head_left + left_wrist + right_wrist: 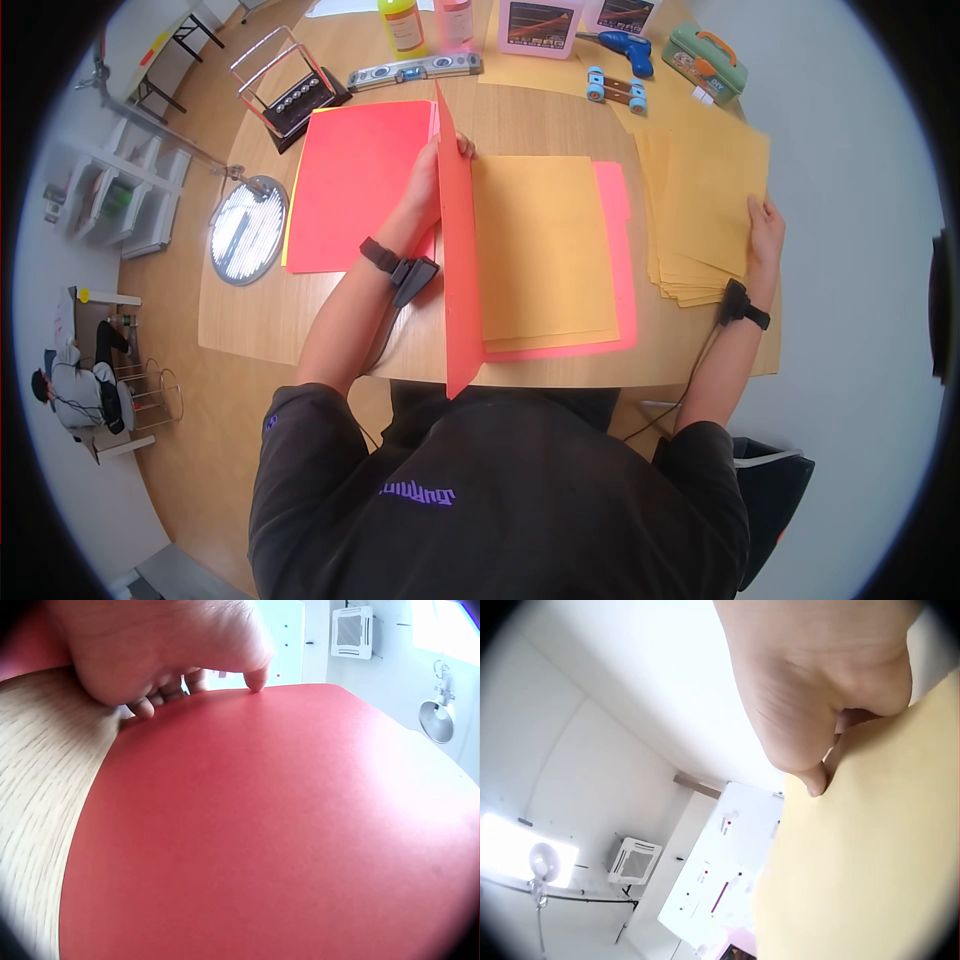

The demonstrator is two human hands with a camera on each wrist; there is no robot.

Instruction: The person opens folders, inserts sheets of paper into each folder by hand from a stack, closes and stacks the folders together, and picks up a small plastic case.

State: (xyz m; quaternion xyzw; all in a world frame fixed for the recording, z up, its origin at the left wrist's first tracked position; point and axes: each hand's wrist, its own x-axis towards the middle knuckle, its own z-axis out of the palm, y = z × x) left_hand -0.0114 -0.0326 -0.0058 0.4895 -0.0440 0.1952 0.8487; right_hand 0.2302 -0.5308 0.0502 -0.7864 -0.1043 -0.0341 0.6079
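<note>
A red folder stands half open in the head view, its raised cover [458, 260] upright and its pink inner side [622, 260] flat on the table. Yellow-tan sheets [545, 250] lie inside it. The left hand [428, 180] grips the raised cover near its far end; in the left wrist view the hand [165, 645] curls over the edge of the red cover [262, 825]. At the right, the right hand [766, 232] pinches the outer edge of a tan sheet [712, 190] above a fanned stack [690, 292]. The right wrist view shows that hand [817, 690] on the sheet [870, 840].
Left of the folder lie other red folders [355, 190], beside a round lamp [248, 230] and a Newton's cradle [300, 105]. Along the back are a level [415, 70], bottles [403, 28], a blue tool [632, 50], a small wheeled toy [617, 90] and a green case [705, 62].
</note>
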